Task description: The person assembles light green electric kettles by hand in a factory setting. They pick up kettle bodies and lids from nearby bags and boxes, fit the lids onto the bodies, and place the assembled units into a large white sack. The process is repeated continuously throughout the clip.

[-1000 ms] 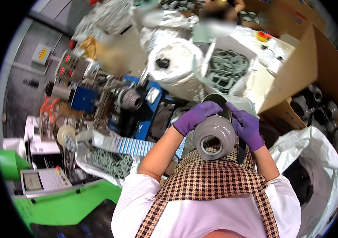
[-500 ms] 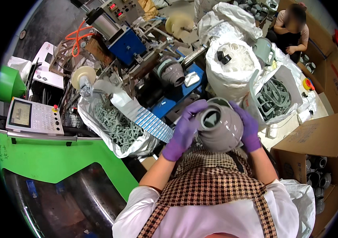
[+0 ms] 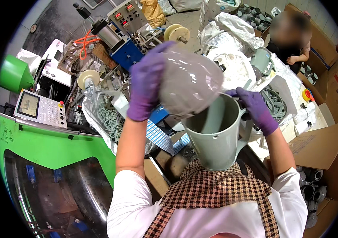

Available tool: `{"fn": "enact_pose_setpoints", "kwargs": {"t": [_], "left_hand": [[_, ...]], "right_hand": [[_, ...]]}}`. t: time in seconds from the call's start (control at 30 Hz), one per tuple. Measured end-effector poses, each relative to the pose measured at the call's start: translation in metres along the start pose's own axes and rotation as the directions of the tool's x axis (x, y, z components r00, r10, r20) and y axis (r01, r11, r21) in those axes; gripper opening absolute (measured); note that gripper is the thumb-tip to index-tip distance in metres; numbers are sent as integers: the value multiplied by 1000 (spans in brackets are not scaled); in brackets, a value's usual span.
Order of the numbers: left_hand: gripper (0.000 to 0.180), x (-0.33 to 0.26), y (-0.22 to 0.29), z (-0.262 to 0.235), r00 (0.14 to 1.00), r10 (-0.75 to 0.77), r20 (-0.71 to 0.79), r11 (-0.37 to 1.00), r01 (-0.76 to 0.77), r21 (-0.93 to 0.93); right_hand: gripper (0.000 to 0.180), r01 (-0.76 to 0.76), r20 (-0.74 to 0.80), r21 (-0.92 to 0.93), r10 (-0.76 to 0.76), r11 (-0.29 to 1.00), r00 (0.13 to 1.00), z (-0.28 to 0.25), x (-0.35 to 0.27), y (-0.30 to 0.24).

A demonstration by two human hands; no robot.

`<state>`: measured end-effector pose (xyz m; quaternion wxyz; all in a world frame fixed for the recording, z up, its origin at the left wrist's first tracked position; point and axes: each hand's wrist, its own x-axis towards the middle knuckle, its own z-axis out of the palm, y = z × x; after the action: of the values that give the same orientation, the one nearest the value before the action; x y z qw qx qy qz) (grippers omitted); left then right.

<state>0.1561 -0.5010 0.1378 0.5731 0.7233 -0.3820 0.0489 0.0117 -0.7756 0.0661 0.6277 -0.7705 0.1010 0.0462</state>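
Observation:
My left hand (image 3: 149,81), in a purple glove, holds up a shiny, rounded grey plastic piece (image 3: 192,81), its fingers closed on the left side of it. The piece is tilted and blurred, just above and partly over the mouth of a grey-green plastic jug (image 3: 212,150). The jug stands upright against my checked apron (image 3: 216,190), handle to the right. My right hand (image 3: 256,109), also gloved, is at the jug's rim and the top of its handle, with some fingers hidden behind. A paler strip shows inside the jug.
A control panel (image 3: 44,109) and green machine (image 3: 66,146) are on the left. Ahead are a blue press (image 3: 126,53) and a sack of green-grey scraps (image 3: 105,111). White sacks (image 3: 232,67), an open cardboard box (image 3: 315,146) and a seated person (image 3: 290,43) are on the right.
Both hands held the rounded grey piece before me; now only the left does, raised further away. My right hand has moved to a jug that now stands in front of my apron.

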Motion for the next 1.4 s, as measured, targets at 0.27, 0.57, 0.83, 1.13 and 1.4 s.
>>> {"fn": "enact_pose_setpoints", "kwargs": {"t": [0.27,0.57,0.83,1.13,1.4], "left_hand": [[27,21,-21,99,984,-69,167,997,62,48],[30,-6,-8,116,948,-296,119,939,265,221],[35,-17,-5,112,921,-368,132,912,329,244],[34,-44,-31,121,910,-410,55,908,402,117],[31,-57,-54,123,952,-302,49,941,290,174]], "right_hand": [[57,418,-113,-151,-436,896,893,-38,20,83],[65,-52,128,214,24,975,991,-49,7,61],[55,237,204,61,-244,970,948,-42,23,76],[52,440,214,176,-471,881,856,-22,81,65],[48,539,350,4,-506,843,788,29,81,70]]}}
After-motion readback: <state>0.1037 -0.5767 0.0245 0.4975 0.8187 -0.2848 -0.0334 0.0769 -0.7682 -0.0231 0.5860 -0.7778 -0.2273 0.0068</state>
